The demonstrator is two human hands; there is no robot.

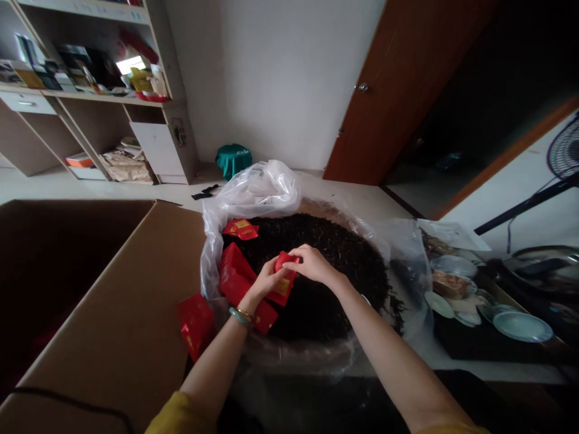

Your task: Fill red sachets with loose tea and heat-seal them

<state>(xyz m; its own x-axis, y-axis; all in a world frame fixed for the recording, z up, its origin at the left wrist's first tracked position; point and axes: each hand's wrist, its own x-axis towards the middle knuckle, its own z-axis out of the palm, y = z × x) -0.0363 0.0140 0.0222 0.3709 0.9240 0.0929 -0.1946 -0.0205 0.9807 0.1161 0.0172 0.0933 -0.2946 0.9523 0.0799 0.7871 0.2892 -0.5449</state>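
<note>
My left hand (pixel 268 277), with a bangle at its wrist, is closed on a small red packet (pixel 284 260). My right hand (pixel 313 263) pinches the same packet's right edge between thumb and fingers. Both hands are above a large heap of dark, twisted dry leaves (pixel 344 259) that looks like loose tea. Larger red pouches (pixel 234 272) lie on the heap's left side, partly behind my left hand and wrist. Small red packets (pixel 242 228) rest at the heap's upper left. The exact opening of the held packet is too small to make out.
Clear plastic sheeting (pixel 260 190) lines the heap's edge. An open cardboard box (pixel 149 301) stands left, with another red pouch (pixel 196 325) beside it. Bowls and dishes (pixel 522 325) sit at right, near a fan (pixel 565 150). A green-covered bin (pixel 234 160) stands by the wall.
</note>
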